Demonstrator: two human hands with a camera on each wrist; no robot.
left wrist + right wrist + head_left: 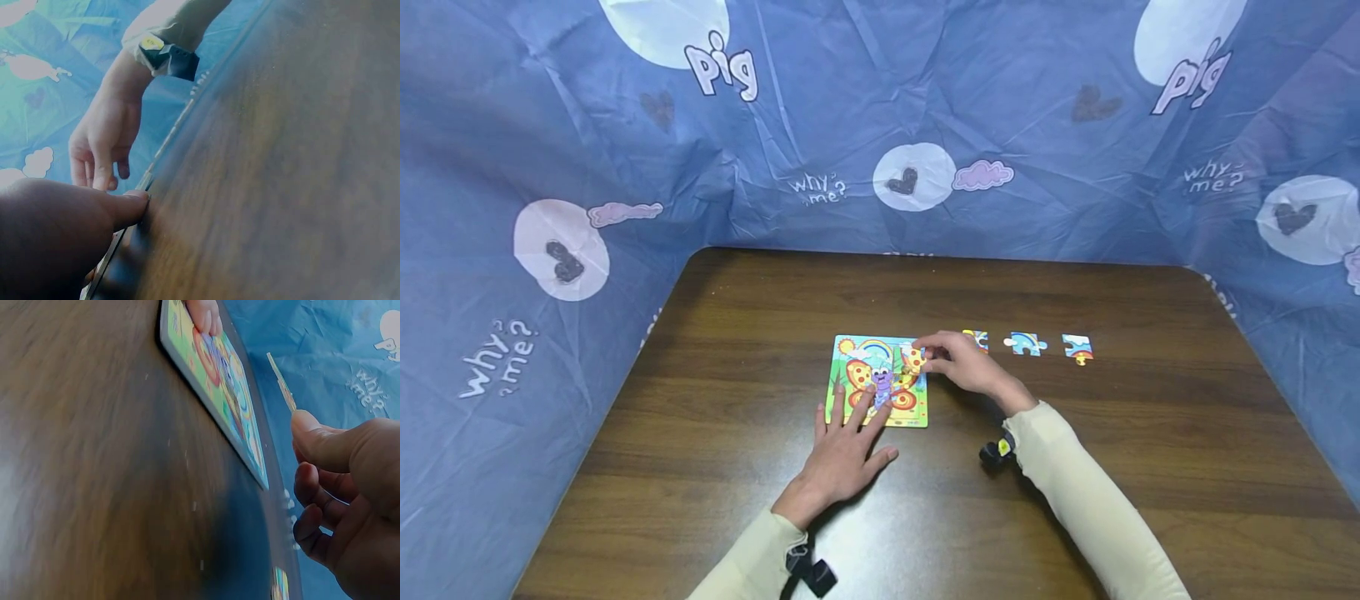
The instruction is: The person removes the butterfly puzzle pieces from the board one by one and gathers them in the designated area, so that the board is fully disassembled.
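Observation:
A square jigsaw board (917, 422) with a butterfly, sun and rainbow picture lies on the table. My left hand (842, 458) rests on its lower left part, fingers spread and straight. Over the upper right of the board, my right hand (966, 362) pinches a jigsaw piece (913, 358) with yellow and red on it. In the right wrist view this jigsaw piece (282, 382) is seen nearly edge-on, raised above the board, between thumb and fingers. The left wrist view shows my left thumb close up, with the right hand (106, 131) beyond it.
Three loose jigsaw pieces lie in a row right of the board: one (977, 338) partly behind the right hand, a rainbow one (1025, 343) and another (1078, 348) farther right. The brown wooden table (737, 333) backs onto a blue printed cloth (820, 100).

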